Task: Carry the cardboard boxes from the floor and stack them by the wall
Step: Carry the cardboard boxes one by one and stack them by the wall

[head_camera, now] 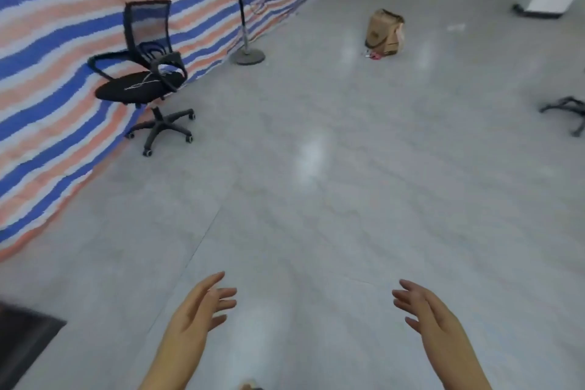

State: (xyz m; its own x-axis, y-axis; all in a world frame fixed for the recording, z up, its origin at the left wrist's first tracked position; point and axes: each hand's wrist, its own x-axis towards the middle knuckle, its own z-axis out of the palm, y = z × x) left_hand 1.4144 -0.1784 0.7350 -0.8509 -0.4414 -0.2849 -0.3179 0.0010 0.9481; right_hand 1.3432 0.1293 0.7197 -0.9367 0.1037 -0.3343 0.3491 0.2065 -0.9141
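Your left hand point(199, 310): grip spread, empty | your right hand point(427, 310): grip spread, empty | cardboard box point(384, 32) far ahead on floor point(316, 199), well apart from both hands

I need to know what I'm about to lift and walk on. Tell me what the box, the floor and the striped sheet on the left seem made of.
Box: brown corrugated cardboard by its look, matte, top flaps crumpled.
Floor: smooth pale grey, probably polished tile or sealed concrete; it shows light glare and a thin seam.
Sheet: likely woven plastic tarpaulin, judging by the blue, orange and white stripes and its soft rippling; the blur leaves that open.
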